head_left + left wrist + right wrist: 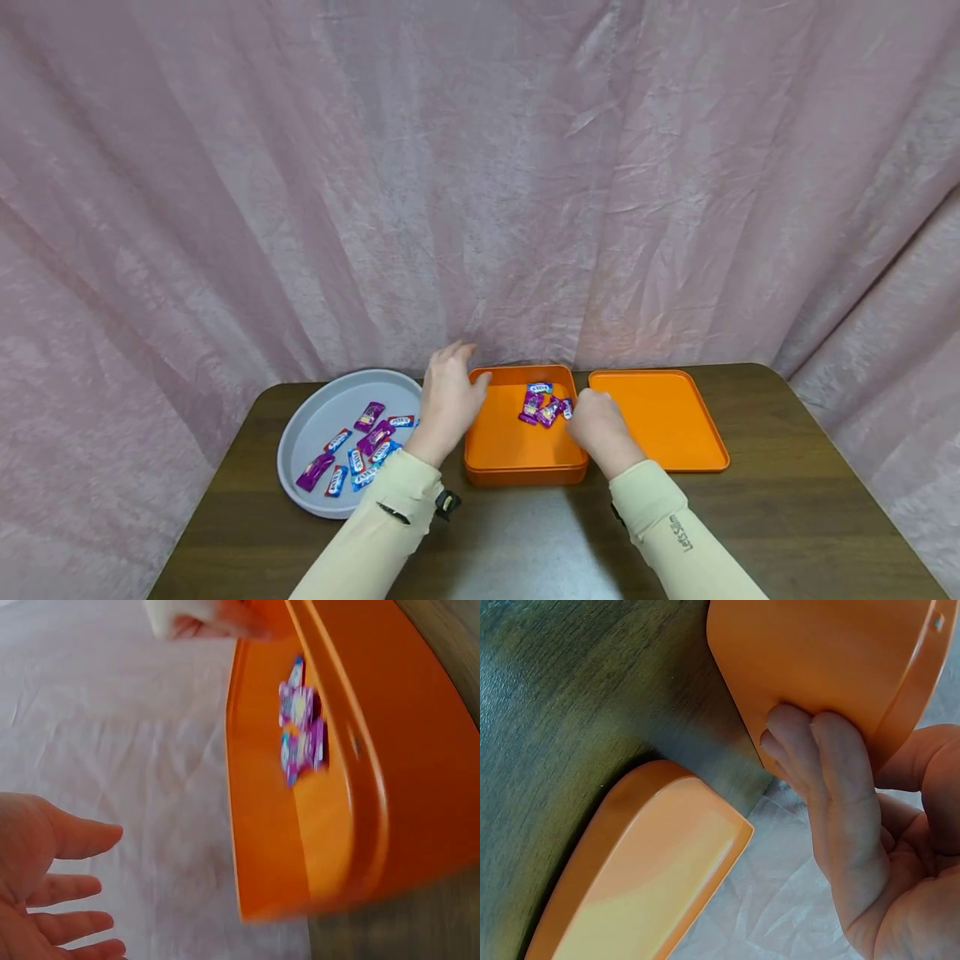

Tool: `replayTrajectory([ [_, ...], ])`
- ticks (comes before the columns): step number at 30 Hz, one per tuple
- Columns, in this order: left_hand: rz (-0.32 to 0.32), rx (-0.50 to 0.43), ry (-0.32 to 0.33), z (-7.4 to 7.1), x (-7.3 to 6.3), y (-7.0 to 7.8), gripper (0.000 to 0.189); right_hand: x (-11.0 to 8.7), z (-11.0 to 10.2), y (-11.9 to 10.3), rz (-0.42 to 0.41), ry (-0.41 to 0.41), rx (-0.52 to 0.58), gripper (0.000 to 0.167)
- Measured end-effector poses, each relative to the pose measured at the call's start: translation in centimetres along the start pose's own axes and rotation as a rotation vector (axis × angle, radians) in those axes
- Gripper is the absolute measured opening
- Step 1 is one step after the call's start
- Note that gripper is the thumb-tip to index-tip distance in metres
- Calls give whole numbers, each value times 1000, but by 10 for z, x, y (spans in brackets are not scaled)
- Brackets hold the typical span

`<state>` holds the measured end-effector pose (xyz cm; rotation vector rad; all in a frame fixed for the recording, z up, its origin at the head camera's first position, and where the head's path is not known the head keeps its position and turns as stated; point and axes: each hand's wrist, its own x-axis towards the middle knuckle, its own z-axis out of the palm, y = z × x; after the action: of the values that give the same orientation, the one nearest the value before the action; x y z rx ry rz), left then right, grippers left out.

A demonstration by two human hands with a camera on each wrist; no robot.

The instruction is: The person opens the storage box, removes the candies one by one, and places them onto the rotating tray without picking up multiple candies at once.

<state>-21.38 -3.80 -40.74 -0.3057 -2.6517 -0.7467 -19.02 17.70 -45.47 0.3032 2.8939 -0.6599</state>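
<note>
An orange box (525,477) stands in the middle of the table with several wrapped candies (550,412) in it, purple ones and blue-and-white ones. My right hand (602,432) grips the box's right wall; in the right wrist view its fingers (845,761) lie along the outside and the thumb bends over at the rim. My left hand (452,398) is raised by the box's left side, holding nothing, with thumb and fingers spread apart in the left wrist view. Left of it lies a round grey tray (288,467) bearing several purple and blue-and-red candies (375,437).
An orange lid (648,417) lies right of the box, its raised rim facing up. Behind the wooden table (510,542) hangs a pink curtain (480,183), close to the back edge.
</note>
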Motion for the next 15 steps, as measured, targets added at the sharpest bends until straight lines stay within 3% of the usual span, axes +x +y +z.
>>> replayTrajectory([
  [6,10,9,-95,29,3,24,51,0,2,-1,-5,7,-3,27],
  [15,16,69,-401,68,-2,38,57,-1,2,1,-12,10,-8,25],
])
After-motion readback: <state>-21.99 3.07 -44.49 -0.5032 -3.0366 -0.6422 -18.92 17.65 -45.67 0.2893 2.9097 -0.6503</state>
